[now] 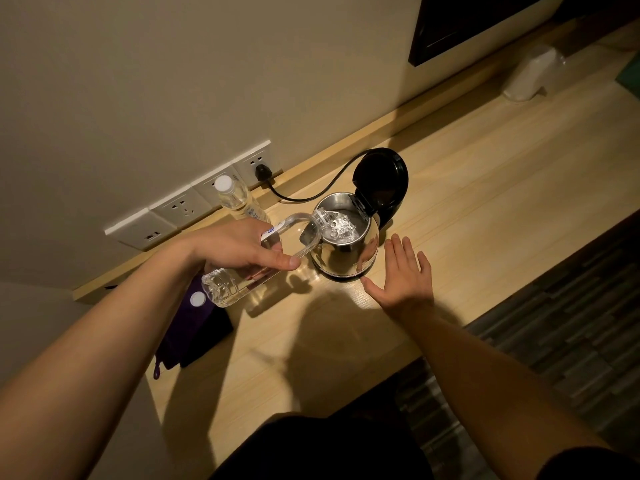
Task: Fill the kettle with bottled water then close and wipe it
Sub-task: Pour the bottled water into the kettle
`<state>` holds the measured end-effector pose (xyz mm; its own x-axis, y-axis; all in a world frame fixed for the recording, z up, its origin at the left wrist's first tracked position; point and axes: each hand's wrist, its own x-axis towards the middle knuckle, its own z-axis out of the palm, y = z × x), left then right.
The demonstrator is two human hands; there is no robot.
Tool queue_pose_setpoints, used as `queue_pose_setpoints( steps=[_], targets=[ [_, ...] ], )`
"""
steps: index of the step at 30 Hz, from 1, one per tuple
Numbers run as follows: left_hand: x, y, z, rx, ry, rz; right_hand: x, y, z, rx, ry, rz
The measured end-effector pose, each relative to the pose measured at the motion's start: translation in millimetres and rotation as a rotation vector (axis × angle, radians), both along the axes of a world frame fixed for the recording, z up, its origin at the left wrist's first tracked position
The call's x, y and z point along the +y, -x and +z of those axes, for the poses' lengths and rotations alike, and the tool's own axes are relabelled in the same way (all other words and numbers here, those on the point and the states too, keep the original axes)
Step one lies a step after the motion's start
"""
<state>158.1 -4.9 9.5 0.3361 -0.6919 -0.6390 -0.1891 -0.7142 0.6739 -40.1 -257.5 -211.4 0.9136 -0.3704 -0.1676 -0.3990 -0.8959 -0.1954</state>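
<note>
Kettle (346, 251): stands upright on my wooden desk (485, 202), near the wall. Its spout points left and its black handle is on the far right.
Lid (381, 181): hinged open, standing up over the handle side.
Bottle (228, 287): tipped almost level. Its long axis runs from the base at lower left up to the mouth at upper right, which is over the kettle's opening with water pouring in.
Left hand (235, 247): my fingers and thumb wrap round the bottle's middle.
Right hand (403, 278): lies flat on the desk with fingers straight and spread, just beside the kettle's base. I cannot tell if the thumb touches it.
Bottle cap (197, 299): lies on a purple cloth (194, 327) at the desk's left end.
Second bottle (235, 199): capped and upright by the wall sockets (180, 209).
Cord (311, 194): runs from the kettle to a plug (261, 171) in the wall.
</note>
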Motion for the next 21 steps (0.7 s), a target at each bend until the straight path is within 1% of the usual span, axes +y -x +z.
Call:
queue_pose_setpoints(
  steps=[15, 21],
  targets=[
    [1.0, -4.5, 4.3, 0.004, -0.022, -0.023, -0.3, -0.2, -0.7, 0.013, -0.003, -0.001],
    [1.8, -5.2, 3.5, 0.053, -0.026, -0.006, -0.7, -0.3, -0.7, 0.025, -0.004, 0.001]
  ],
)
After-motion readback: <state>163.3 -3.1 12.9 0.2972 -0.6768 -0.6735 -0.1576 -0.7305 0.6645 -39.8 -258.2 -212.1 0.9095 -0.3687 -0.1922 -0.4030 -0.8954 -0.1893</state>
